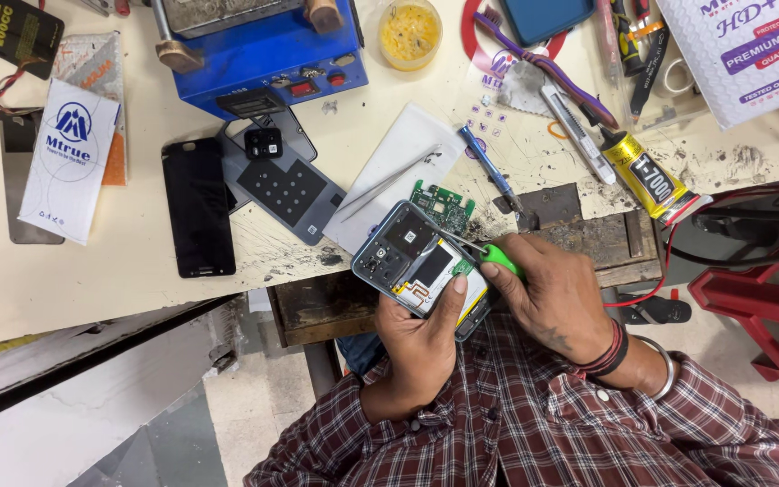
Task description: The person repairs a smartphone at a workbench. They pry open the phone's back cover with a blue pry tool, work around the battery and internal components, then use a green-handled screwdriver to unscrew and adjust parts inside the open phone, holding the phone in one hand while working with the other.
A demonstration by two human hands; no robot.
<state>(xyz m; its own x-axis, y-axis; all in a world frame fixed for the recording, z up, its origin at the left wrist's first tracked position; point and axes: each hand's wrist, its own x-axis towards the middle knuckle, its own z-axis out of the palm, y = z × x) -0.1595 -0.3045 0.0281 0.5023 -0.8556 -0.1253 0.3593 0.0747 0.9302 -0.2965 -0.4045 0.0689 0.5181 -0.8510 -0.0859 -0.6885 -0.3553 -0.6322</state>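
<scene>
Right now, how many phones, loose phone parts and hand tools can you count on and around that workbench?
Phones or screens: 3 (opened phone in the left hand, black phone, grey one)
Loose circuit boards: 1
Back covers: 1
Screwdrivers: 2 (green in the right hand, blue)
Tweezers: 1
Total: 8

Bright, even light falls from above on the pale scratched worktable (137,271), giving only soft short shadows, a small glare on the black glossy phone screen (197,207), and the picture stays sharp everywhere.
</scene>
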